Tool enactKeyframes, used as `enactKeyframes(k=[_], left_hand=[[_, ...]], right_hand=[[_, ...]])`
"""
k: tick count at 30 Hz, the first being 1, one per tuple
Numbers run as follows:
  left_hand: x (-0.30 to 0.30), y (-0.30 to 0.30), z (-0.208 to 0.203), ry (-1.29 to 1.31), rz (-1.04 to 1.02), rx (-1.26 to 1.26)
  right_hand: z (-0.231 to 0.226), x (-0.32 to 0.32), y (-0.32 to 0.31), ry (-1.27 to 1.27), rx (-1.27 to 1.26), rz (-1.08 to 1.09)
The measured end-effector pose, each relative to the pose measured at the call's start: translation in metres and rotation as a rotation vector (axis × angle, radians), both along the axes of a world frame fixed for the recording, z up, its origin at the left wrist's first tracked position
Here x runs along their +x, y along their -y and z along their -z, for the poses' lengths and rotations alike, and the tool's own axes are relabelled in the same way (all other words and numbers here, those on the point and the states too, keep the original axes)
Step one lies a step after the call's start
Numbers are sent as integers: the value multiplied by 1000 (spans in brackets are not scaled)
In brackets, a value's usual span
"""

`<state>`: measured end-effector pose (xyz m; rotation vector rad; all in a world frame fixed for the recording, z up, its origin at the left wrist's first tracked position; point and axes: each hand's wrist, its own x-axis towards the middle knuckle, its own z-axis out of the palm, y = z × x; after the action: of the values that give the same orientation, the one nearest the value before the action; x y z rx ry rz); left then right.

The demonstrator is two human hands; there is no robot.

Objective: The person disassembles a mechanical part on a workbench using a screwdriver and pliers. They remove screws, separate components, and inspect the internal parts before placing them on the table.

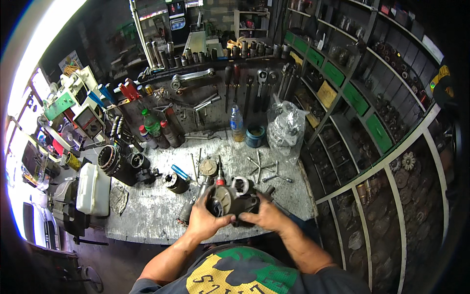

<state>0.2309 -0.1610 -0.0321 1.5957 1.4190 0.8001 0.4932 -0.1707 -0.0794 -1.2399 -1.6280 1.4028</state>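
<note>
Both my hands hold a dark metal motor housing (224,200) with a round tan end, just above the near part of the workbench (147,215). My left hand (208,219) wraps round its left side, the thumb pointing inward. My right hand (268,215) grips the darker right end, its fingers partly hidden behind the part. Close beyond the hands lie a light metal ring-shaped part (240,184), a round tan cap (208,167) and a slim part with a red collar (220,180). A short hollow cylinder (175,183) stands to the left, beside a blue-handled tool (180,172).
Three-armed socket wrenches (258,165) lie at the right. Behind stand a water bottle (236,123), a blue tub (255,136), a plastic-bagged part (285,130) and a green-capped bottle (152,123). A white case (93,190) is at left; shelves with green drawers (355,98) rise at right.
</note>
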Motion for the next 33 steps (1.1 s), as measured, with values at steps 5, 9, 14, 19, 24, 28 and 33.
enactKeyframes(k=[5,9,14,19,24,28,33], left_hand=[[17,-14,4,-286,198,153],[40,-5,10,-354,195,209],[45,7,12,-326,122,150],[9,5,15,-136,290,158],[-42,43,42,-38,28,-9],[-91,83,72,-137,-269,-50],[-148,124,101,-32,-572,-111]], right_hand=[[4,64,7,161,-72,301],[25,79,23,458,5,414],[49,71,31,228,1,189],[54,59,21,-135,-85,73],[28,72,-11,-71,-96,128],[-18,69,-65,34,22,201],[-51,-19,-144,354,140,-141]])
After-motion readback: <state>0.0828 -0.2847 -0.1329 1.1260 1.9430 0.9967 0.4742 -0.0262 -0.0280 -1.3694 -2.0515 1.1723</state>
